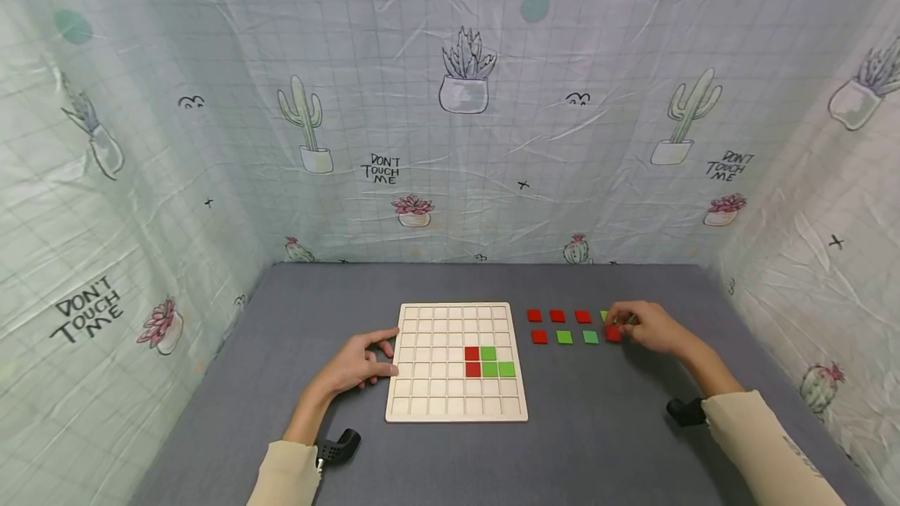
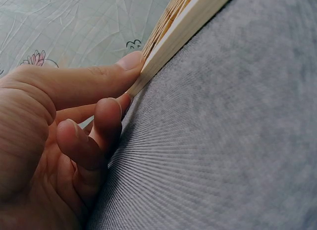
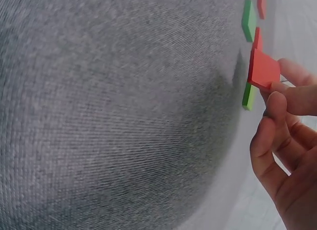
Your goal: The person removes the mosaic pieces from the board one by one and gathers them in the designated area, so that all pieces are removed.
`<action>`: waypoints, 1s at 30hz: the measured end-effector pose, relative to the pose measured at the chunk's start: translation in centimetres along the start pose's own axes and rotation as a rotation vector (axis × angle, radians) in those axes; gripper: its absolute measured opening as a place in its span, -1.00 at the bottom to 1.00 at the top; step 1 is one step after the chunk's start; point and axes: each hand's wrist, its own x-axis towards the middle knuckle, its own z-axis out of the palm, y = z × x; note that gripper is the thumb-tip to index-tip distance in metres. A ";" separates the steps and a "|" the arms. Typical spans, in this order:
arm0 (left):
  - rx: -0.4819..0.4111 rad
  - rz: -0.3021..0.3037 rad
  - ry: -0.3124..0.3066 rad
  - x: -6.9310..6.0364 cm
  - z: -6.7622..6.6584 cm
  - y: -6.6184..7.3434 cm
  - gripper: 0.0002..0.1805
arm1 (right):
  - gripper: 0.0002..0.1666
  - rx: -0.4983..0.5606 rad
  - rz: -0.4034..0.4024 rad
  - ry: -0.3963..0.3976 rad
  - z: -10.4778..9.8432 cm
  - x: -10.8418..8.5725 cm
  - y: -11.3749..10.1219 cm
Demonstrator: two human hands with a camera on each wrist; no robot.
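A wooden grid board lies on the grey cloth, with red and green tiles in several of its squares. At the board's left edge, my left hand touches the side with thumb and a fingertip; the left wrist view shows the thumb against the wooden edge. To the right of the board, my right hand pinches a red tile between thumb and finger. In the right wrist view this red tile is tilted, with a green tile partly behind it.
Two rows of loose red and green tiles lie between the board and my right hand. A cactus-print curtain stands behind and at both sides of the grey surface.
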 end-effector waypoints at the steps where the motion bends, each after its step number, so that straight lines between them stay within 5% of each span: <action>1: 0.003 0.000 0.000 0.0 0.0 0.0 -0.16 | -0.69 0.002 0.005 -0.003 0.0 0.0 0.1; 30: -0.001 -0.004 0.005 0.1 0.0 0.0 -0.17 | -0.76 -0.024 0.067 -0.004 0.8 0.1 1.0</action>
